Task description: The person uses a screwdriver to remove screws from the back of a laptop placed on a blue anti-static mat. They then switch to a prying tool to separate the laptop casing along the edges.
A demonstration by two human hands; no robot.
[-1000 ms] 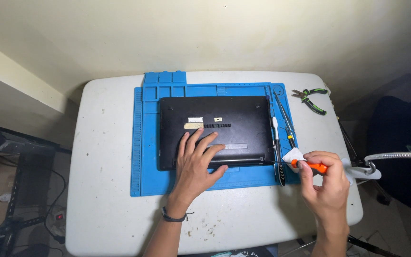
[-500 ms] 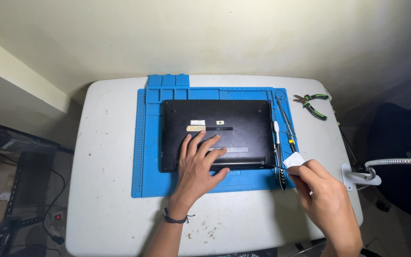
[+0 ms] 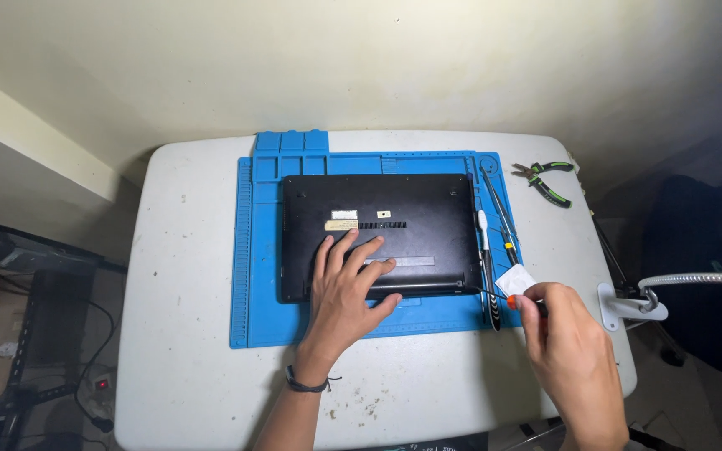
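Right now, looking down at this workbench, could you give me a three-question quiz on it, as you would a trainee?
1. True or false: the left hand lies flat on the black laptop.
2. What colour is the mat under the laptop?
3. Where are the green-handled pliers? A) on the mat B) on the white table, off the mat C) in the right hand

Key: 1 true; 2 blue; 3 B. The right hand grips an orange-handled tool at the laptop's near right corner.
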